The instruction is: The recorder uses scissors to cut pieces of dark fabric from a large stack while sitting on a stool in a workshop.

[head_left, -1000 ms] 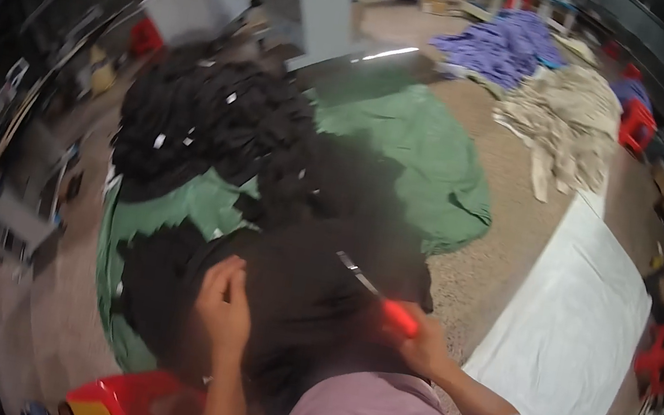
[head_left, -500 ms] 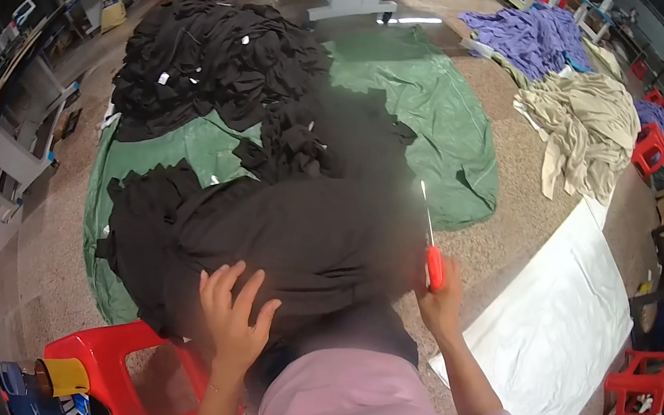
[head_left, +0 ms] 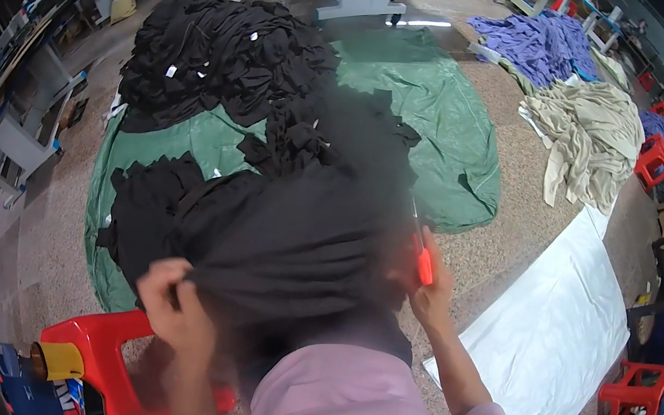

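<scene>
While one black cloth (head_left: 283,239) lies across the lap (head_left: 374,323), the left hand (head_left: 177,309) pinches its edge and the right hand (head_left: 433,297) is clamped round one red-handled tool (head_left: 425,267), its thin blade (head_left: 415,225) blurred. Haze hides the cloth's right edge. Beyond, one black heap (head_left: 216,59) sits on green sheeting (head_left: 448,130); at least four red stools (head_left: 84,333) stand about, the nearest crowding the left forearm (head_left: 194,394).

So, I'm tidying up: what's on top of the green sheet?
A heap of black cloth lies on the green sheet; more black cloth covers part of its near side. Whatever is underneath is hidden.
</scene>
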Demonstrator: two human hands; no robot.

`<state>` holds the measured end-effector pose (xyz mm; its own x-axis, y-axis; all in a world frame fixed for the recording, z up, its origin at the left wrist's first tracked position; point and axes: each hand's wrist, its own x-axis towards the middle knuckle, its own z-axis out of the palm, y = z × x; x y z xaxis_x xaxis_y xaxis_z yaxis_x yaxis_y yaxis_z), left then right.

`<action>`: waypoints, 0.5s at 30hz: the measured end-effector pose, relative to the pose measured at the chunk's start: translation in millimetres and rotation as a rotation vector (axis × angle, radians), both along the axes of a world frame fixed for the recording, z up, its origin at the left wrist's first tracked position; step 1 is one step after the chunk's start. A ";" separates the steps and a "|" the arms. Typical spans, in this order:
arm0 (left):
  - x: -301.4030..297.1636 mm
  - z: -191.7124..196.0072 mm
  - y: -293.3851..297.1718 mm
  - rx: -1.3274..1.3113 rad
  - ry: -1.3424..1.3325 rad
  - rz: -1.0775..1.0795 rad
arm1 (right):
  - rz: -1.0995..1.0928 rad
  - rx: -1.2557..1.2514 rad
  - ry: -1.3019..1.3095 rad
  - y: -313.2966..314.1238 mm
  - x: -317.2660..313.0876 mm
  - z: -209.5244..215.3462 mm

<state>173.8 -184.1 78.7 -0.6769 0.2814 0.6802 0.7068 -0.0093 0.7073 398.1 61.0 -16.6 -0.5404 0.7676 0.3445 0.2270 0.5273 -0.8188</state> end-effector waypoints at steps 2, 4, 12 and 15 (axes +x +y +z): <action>-21.8 4.5 3.0 -0.058 -0.019 0.151 | 0.076 -0.020 0.046 -4.4 -3.0 -0.5; -29.8 3.5 2.6 -0.217 0.027 0.205 | 0.202 0.025 0.121 -5.9 -3.2 -8.7; 1.1 -47.7 -29.0 -0.635 0.182 0.195 | 0.330 0.376 -0.162 -62.5 7.2 -49.4; 0.1 -51.8 -32.6 -0.482 0.165 0.247 | 0.237 0.302 -0.034 -49.2 -0.8 -41.1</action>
<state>173.9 -216.7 26.8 -0.6577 0.4329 0.6165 0.7485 0.4674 0.4704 397.3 11.9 -57.7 -0.7058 0.4869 0.5145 0.0946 0.7846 -0.6128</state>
